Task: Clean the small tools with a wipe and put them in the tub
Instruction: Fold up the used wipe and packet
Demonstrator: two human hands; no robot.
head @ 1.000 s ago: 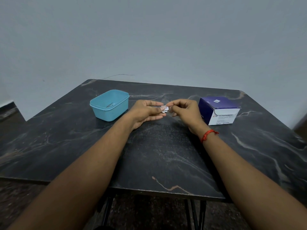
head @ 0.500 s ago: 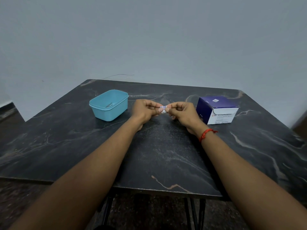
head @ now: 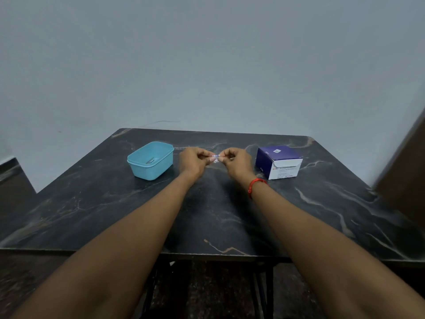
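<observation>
A small white and blue wipe packet [head: 215,157] is pinched between both hands above the middle of the dark marble table [head: 207,215]. My left hand [head: 194,162] grips its left end and my right hand [head: 236,162] grips its right end, fingers curled. A light blue tub [head: 150,160] stands to the left of my left hand, with a small metal tool [head: 150,160] lying inside it.
A purple and white box [head: 279,161] with its flap open sits to the right of my right hand. A red thread band circles my right wrist. A brown panel [head: 407,171] rises at the right edge. The wall stands behind the table.
Both hands closed tighter on the packet and lifted slightly. The view shifted a little, and the tub and box stayed in place.
</observation>
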